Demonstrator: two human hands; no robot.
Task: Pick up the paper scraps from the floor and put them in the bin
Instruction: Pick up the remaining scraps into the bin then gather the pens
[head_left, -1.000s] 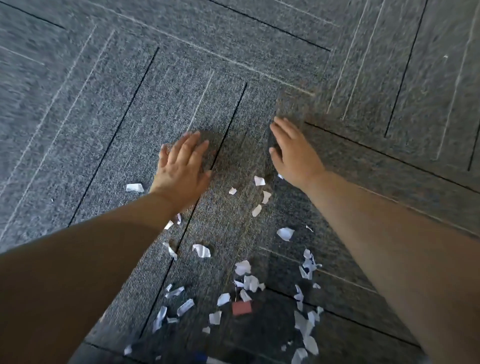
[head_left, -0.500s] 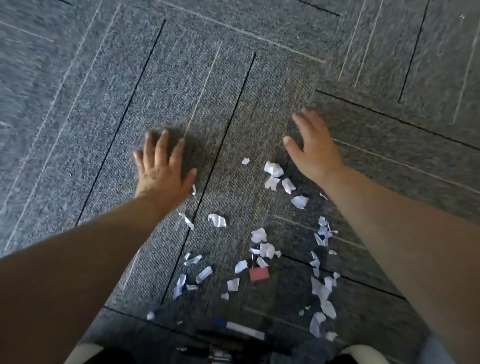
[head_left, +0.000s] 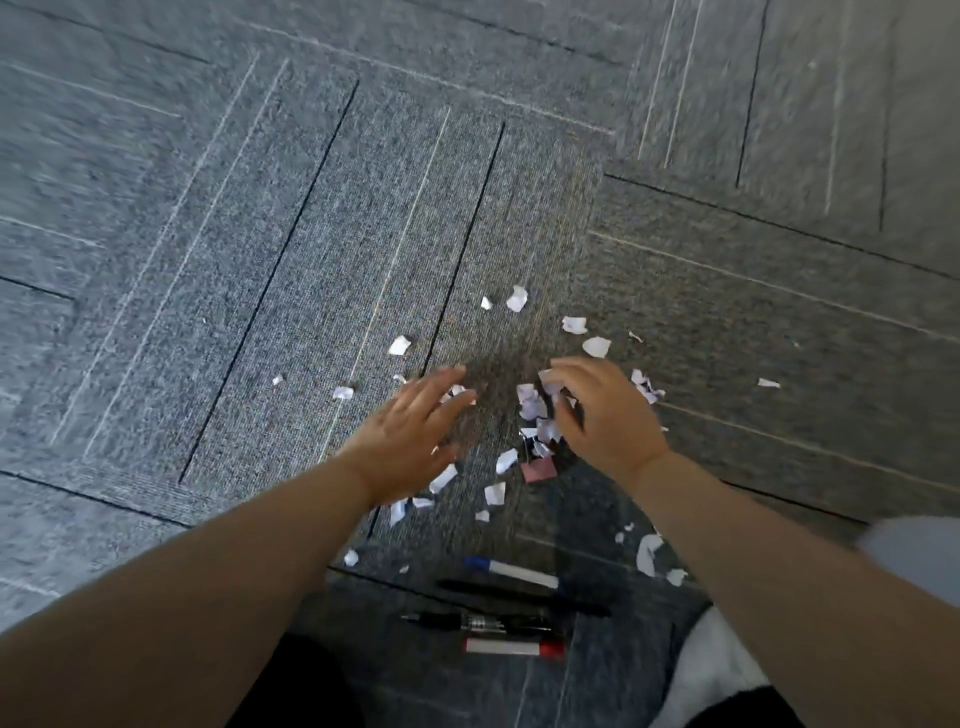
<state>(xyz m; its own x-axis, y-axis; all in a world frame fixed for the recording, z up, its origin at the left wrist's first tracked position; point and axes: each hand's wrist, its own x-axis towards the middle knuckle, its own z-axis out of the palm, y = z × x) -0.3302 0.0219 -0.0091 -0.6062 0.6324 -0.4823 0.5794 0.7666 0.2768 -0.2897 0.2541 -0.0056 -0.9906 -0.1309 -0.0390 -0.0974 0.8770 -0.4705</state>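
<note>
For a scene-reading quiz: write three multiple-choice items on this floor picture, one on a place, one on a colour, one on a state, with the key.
1. Where do the pens lie?
A. beyond the hands
B. near the person, below the hands
C. under the left arm

2. What colour is the odd small square among the white paper scraps?
A. pink
B. green
C. yellow

3. How is the right hand?
A. flat, palm up
B. a fist away from the scraps
C. fingers curled around scraps

Key: B, the pens lie at the lower edge, nearer than the left hand; A, it is pink; C, white scraps show at its curled fingers.
</note>
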